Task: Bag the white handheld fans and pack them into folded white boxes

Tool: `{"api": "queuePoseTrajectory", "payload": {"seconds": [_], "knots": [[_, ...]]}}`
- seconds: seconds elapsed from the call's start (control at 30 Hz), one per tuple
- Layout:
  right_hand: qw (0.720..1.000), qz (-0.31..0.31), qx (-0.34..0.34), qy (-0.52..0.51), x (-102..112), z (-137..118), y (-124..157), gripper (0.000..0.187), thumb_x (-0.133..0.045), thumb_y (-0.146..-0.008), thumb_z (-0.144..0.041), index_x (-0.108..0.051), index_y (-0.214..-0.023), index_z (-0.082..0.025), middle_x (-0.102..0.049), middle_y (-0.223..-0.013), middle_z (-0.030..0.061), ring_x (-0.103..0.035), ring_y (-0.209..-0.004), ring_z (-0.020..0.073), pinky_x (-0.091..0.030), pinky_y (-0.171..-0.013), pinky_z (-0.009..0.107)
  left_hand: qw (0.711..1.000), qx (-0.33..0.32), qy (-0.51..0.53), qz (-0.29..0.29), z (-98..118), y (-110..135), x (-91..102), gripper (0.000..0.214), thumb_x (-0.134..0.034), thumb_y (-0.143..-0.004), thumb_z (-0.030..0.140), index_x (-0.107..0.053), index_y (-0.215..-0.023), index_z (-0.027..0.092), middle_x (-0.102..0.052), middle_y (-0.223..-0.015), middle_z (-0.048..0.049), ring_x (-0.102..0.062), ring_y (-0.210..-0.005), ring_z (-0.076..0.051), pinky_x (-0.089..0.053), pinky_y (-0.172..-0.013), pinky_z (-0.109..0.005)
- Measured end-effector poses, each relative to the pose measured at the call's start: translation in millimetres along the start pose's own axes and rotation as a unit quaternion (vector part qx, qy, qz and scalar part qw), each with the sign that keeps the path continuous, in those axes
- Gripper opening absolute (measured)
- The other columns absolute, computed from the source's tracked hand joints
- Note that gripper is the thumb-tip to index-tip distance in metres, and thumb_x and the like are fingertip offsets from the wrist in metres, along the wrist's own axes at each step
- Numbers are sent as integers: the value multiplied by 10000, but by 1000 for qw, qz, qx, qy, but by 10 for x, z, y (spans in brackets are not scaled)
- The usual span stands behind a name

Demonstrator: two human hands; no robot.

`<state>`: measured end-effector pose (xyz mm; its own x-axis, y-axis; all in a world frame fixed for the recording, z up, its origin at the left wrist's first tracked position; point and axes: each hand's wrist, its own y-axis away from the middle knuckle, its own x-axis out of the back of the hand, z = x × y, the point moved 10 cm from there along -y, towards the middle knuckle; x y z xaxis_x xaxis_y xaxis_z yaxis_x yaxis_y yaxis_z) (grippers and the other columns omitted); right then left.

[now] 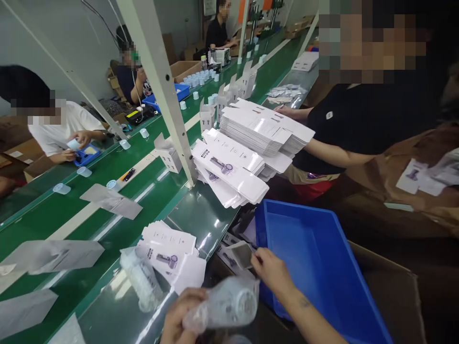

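Note:
My left hand, low in the middle, is closed around one end of a pale device in a clear plastic bag. The round end of the device points right. My right hand pinches the edge of a small flat grey-white piece beside the blue bin; whether this is a packet or a carton flap I cannot tell. Left of my hands, flat printed cartons lie fanned on the metal table edge. A second bagged item rests against them.
An upright blue bin stands at my right. Ahead, stacked flat cartons lie by a white post. The green conveyor carries cups and loose cartons. A co-worker in black stands at right; several others sit across the belt.

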<state>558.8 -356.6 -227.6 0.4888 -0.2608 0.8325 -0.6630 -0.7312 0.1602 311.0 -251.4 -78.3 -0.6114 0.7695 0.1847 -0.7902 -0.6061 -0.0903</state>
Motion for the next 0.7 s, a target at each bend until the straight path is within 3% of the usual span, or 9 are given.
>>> {"api": "queuePoseTrajectory", "payload": {"seconds": [0.07, 0.13, 0.2, 0.27, 0.37, 0.47, 0.57, 0.7], "knots": [[989, 97, 106, -18, 645, -485, 334, 208, -493, -874, -246, -552, -678, -214, -592, -681, 14, -578, -609, 157, -431, -590, 274, 998, -62, 11, 6, 285, -184, 45, 170, -508, -936, 250, -625, -1060, 252, -648, -1081, -95, -635, -1095, -279, -540, -908, -431], [968, 163, 185, -50, 1128, -974, 613, 228, -505, -875, -257, -527, -651, -219, -545, -611, -9, -526, -544, 132, -399, -544, 255, 989, -145, -31, 18, 678, -223, 161, 205, -495, -915, 174, -593, -1082, 240, -638, -1086, -102, -631, -1101, -264, -538, -916, -430], [951, 181, 234, -87, 1362, -1443, 780, 238, -508, -886, -252, -525, -651, -217, -530, -594, -15, -498, -528, 122, -386, -533, 247, 968, -209, -138, 24, 1112, -89, 307, 306, -482, -873, 91, -555, -1141, 220, -629, -1103, -120, -618, -1106, -249, -527, -939, -423], [940, 158, 272, -128, 1342, -1917, 863, 227, -495, -897, -232, -542, -677, -212, -538, -611, -11, -501, -546, 123, -390, -546, 245, 935, -221, -278, 19, 1504, 157, 465, 390, -482, -818, 42, -532, -1177, 188, -622, -1120, -139, -599, -1107, -249, -517, -954, -420], [919, 72, 339, -187, 938, -2697, 971, 235, -479, -889, -194, -509, -657, -210, -533, -631, -7, -510, -588, 131, -393, -580, 253, 875, -161, -457, 7, 1964, 563, 751, 400, -460, -750, 27, -553, -1113, 167, -628, -1075, -132, -579, -1062, -264, -523, -918, -431], [887, -24, 381, -261, 333, -3481, 1120, 224, -484, -857, -177, -462, -637, -214, -529, -634, -9, -513, -620, 140, -389, -579, 251, 820, -26, -572, 0, 2154, 833, 1182, 307, -421, -723, 32, -588, -933, 182, -631, -957, -95, -578, -953, -258, -538, -793, -396], [862, -100, 392, -306, -306, -4139, 1300, 214, -487, -839, -202, -427, -634, -222, -498, -632, -18, -490, -612, 142, -378, -554, 248, 785, 127, -606, 3, 2017, 1048, 1806, 251, -422, -719, 33, -592, -802, 198, -626, -898, -62, -582, -877, -229, -509, -722, -331], [843, -139, 421, -303, -981, -4580, 1545, 222, -456, -829, -222, -389, -617, -235, -458, -644, -9, -474, -624, 164, -425, -612, 296, 803, 237, -547, 27, 1515, 1471, 2519, 320, -433, -656, -6, -634, -788, 205, -650, -919, -39, -611, -891, -203, -475, -721, -278]]}}
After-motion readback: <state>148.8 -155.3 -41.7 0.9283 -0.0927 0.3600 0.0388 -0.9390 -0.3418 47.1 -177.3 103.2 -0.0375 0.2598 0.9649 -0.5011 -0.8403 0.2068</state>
